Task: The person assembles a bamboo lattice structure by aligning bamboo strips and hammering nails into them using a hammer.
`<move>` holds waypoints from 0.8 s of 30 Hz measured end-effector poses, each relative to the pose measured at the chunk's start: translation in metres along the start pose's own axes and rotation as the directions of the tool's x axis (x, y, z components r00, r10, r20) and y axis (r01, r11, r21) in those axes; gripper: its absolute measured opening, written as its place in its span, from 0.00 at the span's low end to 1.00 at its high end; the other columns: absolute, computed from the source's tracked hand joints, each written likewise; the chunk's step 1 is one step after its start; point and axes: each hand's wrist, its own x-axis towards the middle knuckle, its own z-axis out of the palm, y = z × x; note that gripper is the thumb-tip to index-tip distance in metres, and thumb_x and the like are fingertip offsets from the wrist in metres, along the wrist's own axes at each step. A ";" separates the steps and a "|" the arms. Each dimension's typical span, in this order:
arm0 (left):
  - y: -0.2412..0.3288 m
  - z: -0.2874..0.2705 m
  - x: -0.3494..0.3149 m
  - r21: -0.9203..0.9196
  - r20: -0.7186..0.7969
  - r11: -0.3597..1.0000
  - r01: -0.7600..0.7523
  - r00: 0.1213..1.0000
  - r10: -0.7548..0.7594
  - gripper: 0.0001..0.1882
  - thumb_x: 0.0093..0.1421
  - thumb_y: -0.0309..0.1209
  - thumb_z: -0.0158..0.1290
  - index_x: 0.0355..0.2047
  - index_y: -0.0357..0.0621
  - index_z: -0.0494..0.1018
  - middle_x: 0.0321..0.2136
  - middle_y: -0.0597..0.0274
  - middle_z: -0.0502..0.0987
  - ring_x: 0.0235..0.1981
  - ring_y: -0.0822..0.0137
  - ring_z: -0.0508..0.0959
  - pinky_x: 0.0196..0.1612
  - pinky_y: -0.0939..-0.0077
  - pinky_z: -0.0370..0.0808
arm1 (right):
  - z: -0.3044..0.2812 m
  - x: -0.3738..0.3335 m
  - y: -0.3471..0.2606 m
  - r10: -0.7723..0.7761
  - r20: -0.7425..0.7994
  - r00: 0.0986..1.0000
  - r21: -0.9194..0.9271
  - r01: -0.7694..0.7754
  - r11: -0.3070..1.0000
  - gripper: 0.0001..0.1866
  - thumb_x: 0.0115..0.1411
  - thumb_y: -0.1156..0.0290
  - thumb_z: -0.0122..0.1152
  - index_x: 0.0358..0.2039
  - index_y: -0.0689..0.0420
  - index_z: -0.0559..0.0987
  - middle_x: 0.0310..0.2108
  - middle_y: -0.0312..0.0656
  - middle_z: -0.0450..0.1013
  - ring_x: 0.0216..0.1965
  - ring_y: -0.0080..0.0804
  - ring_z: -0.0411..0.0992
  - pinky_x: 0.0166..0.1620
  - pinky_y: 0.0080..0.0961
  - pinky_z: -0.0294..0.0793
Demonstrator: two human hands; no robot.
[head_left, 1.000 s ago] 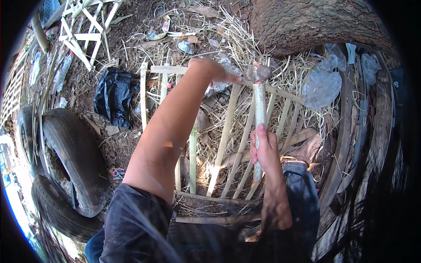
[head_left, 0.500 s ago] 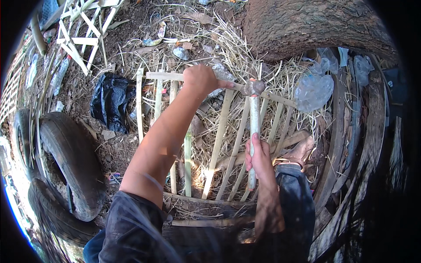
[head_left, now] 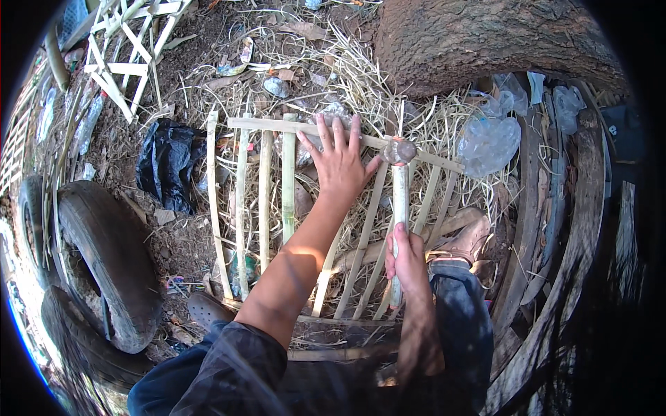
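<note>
My left hand [head_left: 338,163] is open, its fingers spread and lying over a pale crosswise bamboo slat [head_left: 263,125]. Several upright bamboo slats [head_left: 265,201] run from that slat toward me, making a ladder-like frame on the ground. My right hand [head_left: 406,260] is closed around the pale handle of a hammer [head_left: 400,191]. The hammer's rounded, dirty head rests over the crosswise slat, just right of my left thumb. Part of the frame's near side is hidden under my left forearm.
A tree trunk [head_left: 499,45] rises at the far right, near clear plastic bags [head_left: 489,145]. Old tyres [head_left: 111,256] and a black plastic bag [head_left: 168,163] lie left. A woven bamboo lattice [head_left: 132,69] is at the far left; wooden planks [head_left: 534,208] line the right.
My left hand has gone from gripping the crosswise slat to spreading its fingers over it, shifting slightly right and nearer. My right hand still holds the hammer, its head at the slat.
</note>
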 end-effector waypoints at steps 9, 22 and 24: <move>-0.010 0.007 0.010 0.211 -0.002 0.969 -0.129 0.991 0.133 0.36 0.59 0.41 0.47 0.67 0.45 0.53 0.60 0.44 0.61 0.66 0.45 0.55 0.63 0.24 0.35 | 0.003 0.004 -0.009 -0.024 -0.002 1.000 0.011 0.024 1.000 0.27 0.69 0.49 0.44 0.19 0.55 0.65 0.08 0.33 0.58 0.07 0.22 0.58 0.13 0.22 0.57; -0.003 -0.006 0.017 0.408 0.228 0.895 -0.182 0.969 0.093 0.39 0.59 0.42 0.45 0.69 0.47 0.48 0.62 0.48 0.58 0.66 0.51 0.55 0.64 0.27 0.40 | 0.017 0.028 -0.021 -0.074 0.087 0.993 -0.051 0.079 0.996 0.28 0.68 0.43 0.43 0.22 0.54 0.66 0.10 0.32 0.59 0.08 0.20 0.57 0.12 0.19 0.58; -0.001 -0.005 0.016 0.407 0.234 0.895 -0.182 0.968 0.090 0.39 0.59 0.41 0.44 0.69 0.46 0.47 0.62 0.48 0.58 0.66 0.51 0.54 0.64 0.27 0.41 | 0.018 0.030 -0.023 -0.019 0.068 0.998 -0.076 0.024 0.997 0.28 0.68 0.42 0.42 0.22 0.54 0.66 0.10 0.32 0.59 0.08 0.20 0.57 0.12 0.19 0.58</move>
